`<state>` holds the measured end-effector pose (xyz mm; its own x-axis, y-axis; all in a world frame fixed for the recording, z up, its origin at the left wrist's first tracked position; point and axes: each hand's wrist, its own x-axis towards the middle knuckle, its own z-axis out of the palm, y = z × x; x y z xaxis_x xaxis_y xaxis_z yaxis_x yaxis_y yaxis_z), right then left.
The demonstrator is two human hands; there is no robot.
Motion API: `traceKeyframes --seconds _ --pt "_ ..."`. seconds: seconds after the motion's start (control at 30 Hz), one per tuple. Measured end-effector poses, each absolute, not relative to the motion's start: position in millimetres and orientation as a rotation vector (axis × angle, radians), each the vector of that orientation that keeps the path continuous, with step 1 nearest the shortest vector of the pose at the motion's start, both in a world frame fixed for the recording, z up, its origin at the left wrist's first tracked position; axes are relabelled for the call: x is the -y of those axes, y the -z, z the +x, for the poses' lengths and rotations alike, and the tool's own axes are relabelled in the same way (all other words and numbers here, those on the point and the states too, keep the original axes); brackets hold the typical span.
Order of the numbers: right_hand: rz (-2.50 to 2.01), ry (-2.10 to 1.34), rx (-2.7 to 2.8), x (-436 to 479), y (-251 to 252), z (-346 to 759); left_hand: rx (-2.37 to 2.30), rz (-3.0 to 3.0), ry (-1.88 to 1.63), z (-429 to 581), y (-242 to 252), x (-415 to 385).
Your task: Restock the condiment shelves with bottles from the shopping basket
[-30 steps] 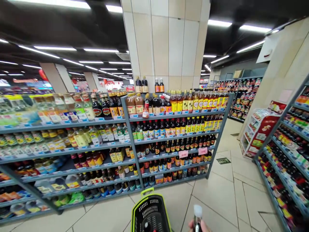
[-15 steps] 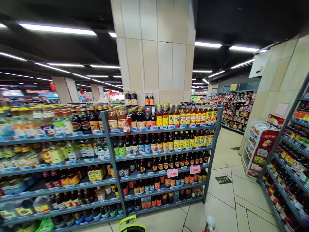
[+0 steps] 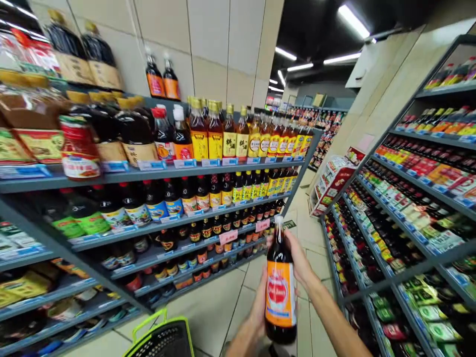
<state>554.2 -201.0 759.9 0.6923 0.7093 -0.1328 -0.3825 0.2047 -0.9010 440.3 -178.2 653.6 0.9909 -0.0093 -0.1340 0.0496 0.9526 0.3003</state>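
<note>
Both of my hands are on a dark sauce bottle (image 3: 280, 292) with a white cap and an orange label, held upright in front of me. My left hand (image 3: 257, 305) grips its lower left side. Around the upper right side and back is my right hand (image 3: 296, 255), its fingers partly hidden behind the bottle. On the shelf to the left stand two smaller-looking bottles with similar orange labels, one white-capped bottle (image 3: 182, 136) among them. A red jar (image 3: 78, 148) sticks out at that shelf's front edge.
A black shopping basket (image 3: 163, 339) with a lime-green rim and handle is at the bottom left. The grey shelf unit (image 3: 156, 173) packed with bottles runs along the left. Another stocked rack (image 3: 412, 173) lines the right, with tiled floor (image 3: 238, 287) between.
The bottle has come up from the bottom edge into full view, with both hands now on it. My view has moved closer to the shelf and tilted down, bringing the basket further in.
</note>
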Motion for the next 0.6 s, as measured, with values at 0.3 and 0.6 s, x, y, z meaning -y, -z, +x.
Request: traceKeyframes --seconds 0.3,0.6 --pt "-1.174 -0.942 0.728 79 -746 612 -0.295 0.762 -0.449 468 -619 71" --pt "-1.222 -0.922 1.176 14 -564 628 -0.768 1.381 -0.730 477 -476 -5"
